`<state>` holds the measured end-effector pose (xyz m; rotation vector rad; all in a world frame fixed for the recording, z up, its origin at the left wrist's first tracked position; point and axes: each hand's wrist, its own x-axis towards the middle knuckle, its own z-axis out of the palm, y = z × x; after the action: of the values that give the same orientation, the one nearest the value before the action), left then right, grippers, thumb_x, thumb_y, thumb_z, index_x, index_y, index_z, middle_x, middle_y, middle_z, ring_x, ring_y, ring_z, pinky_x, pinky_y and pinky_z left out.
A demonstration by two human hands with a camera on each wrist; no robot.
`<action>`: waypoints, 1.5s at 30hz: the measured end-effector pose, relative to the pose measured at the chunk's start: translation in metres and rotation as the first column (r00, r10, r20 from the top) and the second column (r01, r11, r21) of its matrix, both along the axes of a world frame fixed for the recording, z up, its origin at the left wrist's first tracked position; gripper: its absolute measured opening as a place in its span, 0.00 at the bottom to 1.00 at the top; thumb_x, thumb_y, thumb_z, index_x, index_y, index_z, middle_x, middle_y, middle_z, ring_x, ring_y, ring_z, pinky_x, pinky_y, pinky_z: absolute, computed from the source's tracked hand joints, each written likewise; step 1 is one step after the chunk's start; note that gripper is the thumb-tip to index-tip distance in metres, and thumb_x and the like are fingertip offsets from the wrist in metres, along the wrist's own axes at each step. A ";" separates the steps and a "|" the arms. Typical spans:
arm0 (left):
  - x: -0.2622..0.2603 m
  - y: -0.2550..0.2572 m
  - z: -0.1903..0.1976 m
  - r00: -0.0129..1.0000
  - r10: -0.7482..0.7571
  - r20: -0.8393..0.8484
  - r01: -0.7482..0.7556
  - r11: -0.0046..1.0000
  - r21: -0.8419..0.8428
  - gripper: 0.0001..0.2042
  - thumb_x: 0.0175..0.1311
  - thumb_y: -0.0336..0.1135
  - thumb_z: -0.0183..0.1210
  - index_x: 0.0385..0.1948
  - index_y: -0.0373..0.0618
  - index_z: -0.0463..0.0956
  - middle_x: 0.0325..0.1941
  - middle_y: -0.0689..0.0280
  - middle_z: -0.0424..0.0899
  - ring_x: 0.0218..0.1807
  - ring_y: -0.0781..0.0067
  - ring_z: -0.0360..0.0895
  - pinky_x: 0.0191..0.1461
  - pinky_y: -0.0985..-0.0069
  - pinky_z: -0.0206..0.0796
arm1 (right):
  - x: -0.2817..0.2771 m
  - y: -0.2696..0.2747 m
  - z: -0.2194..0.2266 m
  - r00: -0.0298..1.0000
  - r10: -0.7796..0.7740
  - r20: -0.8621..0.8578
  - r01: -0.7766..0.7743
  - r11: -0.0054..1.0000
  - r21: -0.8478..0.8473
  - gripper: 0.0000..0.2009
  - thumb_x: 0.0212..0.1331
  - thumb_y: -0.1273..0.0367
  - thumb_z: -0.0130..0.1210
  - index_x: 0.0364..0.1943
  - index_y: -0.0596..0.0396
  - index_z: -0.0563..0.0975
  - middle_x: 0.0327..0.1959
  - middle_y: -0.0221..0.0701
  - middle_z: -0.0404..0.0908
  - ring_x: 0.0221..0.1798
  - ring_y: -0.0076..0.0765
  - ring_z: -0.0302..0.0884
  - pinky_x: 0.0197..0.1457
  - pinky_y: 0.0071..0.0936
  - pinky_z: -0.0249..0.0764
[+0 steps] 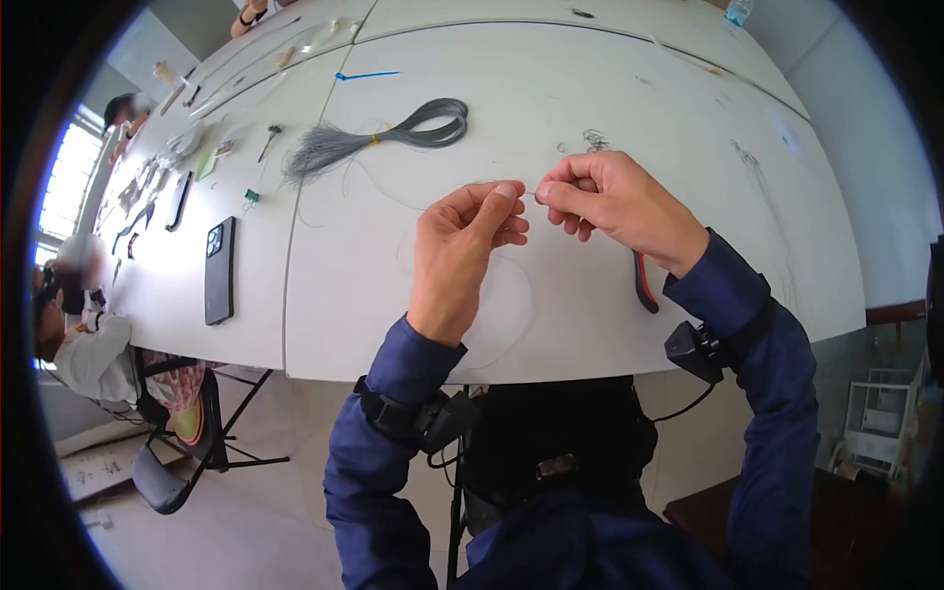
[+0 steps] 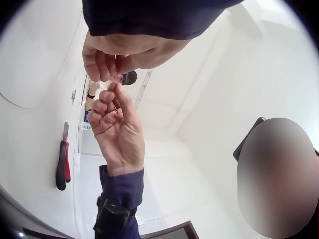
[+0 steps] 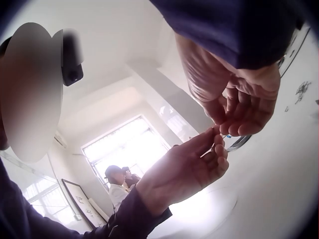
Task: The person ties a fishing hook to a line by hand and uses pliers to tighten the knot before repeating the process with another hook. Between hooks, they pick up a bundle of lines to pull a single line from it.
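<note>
Close together over the table, my two hands meet at their fingertips. My left hand [image 1: 464, 224] pinches one end of a short, thin, shiny piece [image 1: 531, 193] between thumb and forefinger. At its other end my right hand [image 1: 615, 202] pinches with thumb and forefinger, its remaining fingers curled. What exactly the piece is I cannot tell, as fingertips cover most of it. A thin clear line [image 1: 532, 295] curves in a wide loop below the left hand. Just beyond the right hand lies a small pile of metal hooks [image 1: 596, 141].
Red-and-black pliers [image 1: 645, 282] lie near my right wrist. A tied bundle of grey strands [image 1: 423, 126] lies farther off, with a blue cable tie [image 1: 369, 75] behind it. A dark phone [image 1: 220, 270] rests at left. People sit along the table's left side.
</note>
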<state>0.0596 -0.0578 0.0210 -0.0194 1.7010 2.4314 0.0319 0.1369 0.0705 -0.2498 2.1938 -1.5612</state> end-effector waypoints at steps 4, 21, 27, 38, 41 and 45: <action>0.002 -0.005 -0.001 0.999 -0.046 -0.009 0.044 0.985 -0.165 0.14 0.73 0.36 0.58 0.43 0.30 0.79 0.37 0.62 0.82 0.34 0.76 0.80 0.45 0.76 0.76 | 0.002 0.004 -0.005 0.998 -0.064 -0.012 0.063 0.997 -0.048 0.12 0.68 0.63 0.55 0.39 0.60 0.80 0.30 0.26 0.81 0.33 0.20 0.77 0.39 0.21 0.76; -0.028 -0.202 0.143 0.736 0.229 -0.637 -0.656 0.473 -0.588 0.16 0.71 0.43 0.59 0.45 0.38 0.84 0.38 0.66 0.85 0.39 0.78 0.79 0.45 0.78 0.70 | 0.007 0.101 0.024 0.766 -0.599 -0.233 0.419 0.740 -0.527 0.10 0.73 0.64 0.52 0.43 0.57 0.78 0.31 0.23 0.74 0.32 0.18 0.69 0.40 0.19 0.68; -0.053 -0.239 0.168 0.560 0.011 -0.828 -0.826 0.082 -0.557 0.14 0.71 0.42 0.58 0.45 0.42 0.86 0.35 0.68 0.86 0.37 0.80 0.79 0.43 0.81 0.68 | 0.018 0.131 0.041 0.652 -0.716 -0.249 0.525 0.664 -0.533 0.12 0.75 0.63 0.50 0.48 0.59 0.77 0.24 0.18 0.54 0.24 0.15 0.45 0.27 0.19 0.45; -0.025 -0.188 0.058 0.934 -0.249 -0.257 -0.322 -0.275 -0.906 0.11 0.61 0.37 0.64 0.27 0.36 0.82 0.28 0.51 0.84 0.32 0.46 0.82 0.39 0.59 0.73 | 0.046 0.134 0.045 0.636 -0.645 -0.424 0.604 0.758 -0.246 0.16 0.73 0.58 0.52 0.50 0.57 0.79 0.21 0.14 0.51 0.21 0.11 0.44 0.23 0.18 0.40; -0.026 -0.147 0.056 0.839 -0.264 -0.475 -0.534 -0.238 -0.811 0.10 0.64 0.36 0.63 0.30 0.38 0.82 0.26 0.51 0.83 0.31 0.46 0.82 0.38 0.60 0.73 | 0.061 0.108 0.044 0.685 -0.591 -0.426 0.570 0.799 -0.192 0.12 0.71 0.61 0.53 0.45 0.53 0.81 0.20 0.10 0.57 0.21 0.08 0.46 0.23 0.15 0.42; 0.017 -0.037 0.047 0.955 -0.267 -0.130 0.052 0.580 -0.813 0.14 0.76 0.39 0.52 0.44 0.37 0.82 0.28 0.60 0.83 0.32 0.68 0.81 0.39 0.68 0.73 | 0.079 0.076 0.028 0.842 -0.378 -0.386 0.348 0.926 -0.148 0.06 0.69 0.68 0.56 0.41 0.56 0.80 0.22 0.12 0.66 0.23 0.07 0.54 0.25 0.14 0.51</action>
<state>0.0763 -0.0949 0.0678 0.3140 2.6354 1.3629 0.1108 0.2129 0.0980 -0.2032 2.6300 -1.9406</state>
